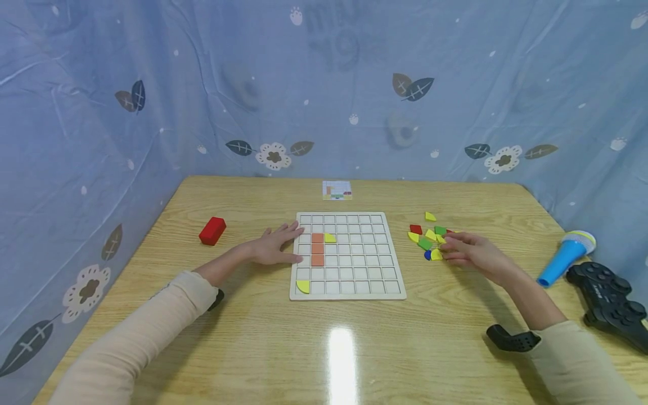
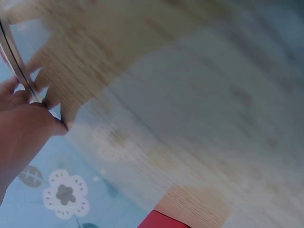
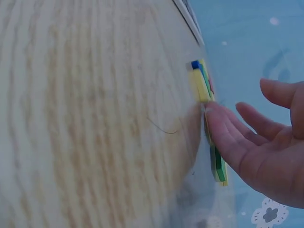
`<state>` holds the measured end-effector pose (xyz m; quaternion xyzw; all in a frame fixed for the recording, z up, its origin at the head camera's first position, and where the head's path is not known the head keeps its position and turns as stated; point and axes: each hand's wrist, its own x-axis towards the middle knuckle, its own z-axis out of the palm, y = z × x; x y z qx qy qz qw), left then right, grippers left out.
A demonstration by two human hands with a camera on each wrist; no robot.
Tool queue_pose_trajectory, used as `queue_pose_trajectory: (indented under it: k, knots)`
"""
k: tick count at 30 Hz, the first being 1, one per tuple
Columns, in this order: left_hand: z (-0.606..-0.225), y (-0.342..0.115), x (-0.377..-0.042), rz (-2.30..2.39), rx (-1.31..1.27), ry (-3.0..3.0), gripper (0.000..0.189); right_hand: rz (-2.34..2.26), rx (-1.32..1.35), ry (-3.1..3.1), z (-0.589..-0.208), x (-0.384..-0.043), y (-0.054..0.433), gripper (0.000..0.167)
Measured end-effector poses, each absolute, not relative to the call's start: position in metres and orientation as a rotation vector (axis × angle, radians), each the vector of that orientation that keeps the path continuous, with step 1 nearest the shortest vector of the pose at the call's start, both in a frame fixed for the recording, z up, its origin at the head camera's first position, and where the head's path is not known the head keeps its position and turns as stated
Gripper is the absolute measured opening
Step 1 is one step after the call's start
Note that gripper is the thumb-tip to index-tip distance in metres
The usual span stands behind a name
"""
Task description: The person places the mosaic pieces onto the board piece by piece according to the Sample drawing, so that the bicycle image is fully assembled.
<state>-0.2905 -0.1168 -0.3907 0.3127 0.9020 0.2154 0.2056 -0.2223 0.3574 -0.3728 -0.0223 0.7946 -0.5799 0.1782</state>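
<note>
"So, how do the hands stand?"

"Spread, the left hand (image 1: 275,246), its fingertips at the left edge of the white grid board (image 1: 349,297). The right hand (image 1: 478,256) has fingers loosely bent and parted, touching the loose pieces (image 1: 425,244) beyond the board's right edge; I make out no pinch."

"What might spoil things there?"

"Crowding: those pieces lie so close that a careless finger could scatter the heap or drag up two."

"And the left?"

"A shove could slide the board, jolting the orange tiles (image 1: 317,248) near its left edge, or the yellow piece (image 1: 303,287) in its near-left corner, out of their cells."

"Farther out?"

"Near the right edge of the worktop (image 1: 253,337), the blue microphone (image 1: 563,261) looks round enough to roll if the right forearm knocked it."
</note>
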Motion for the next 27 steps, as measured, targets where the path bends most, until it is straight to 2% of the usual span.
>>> queue_pose_trajectory:
  k: [8,16,27]
  knots:
    - [-0.392,-0.117,-0.291,0.604,0.868,2.513,0.081,-1.433,-0.163,2.458,-0.379,-0.224,0.351,0.062]
    - [-0.392,-0.117,-0.292,0.601,0.877,2.515,0.082,-1.228,-0.231,2.716,-0.384,-0.225,0.339,0.045]
    - [-0.392,-0.117,-0.291,0.608,0.879,2.509,0.082,-1.155,-0.233,2.791,-0.384,-0.226,0.333,0.043]
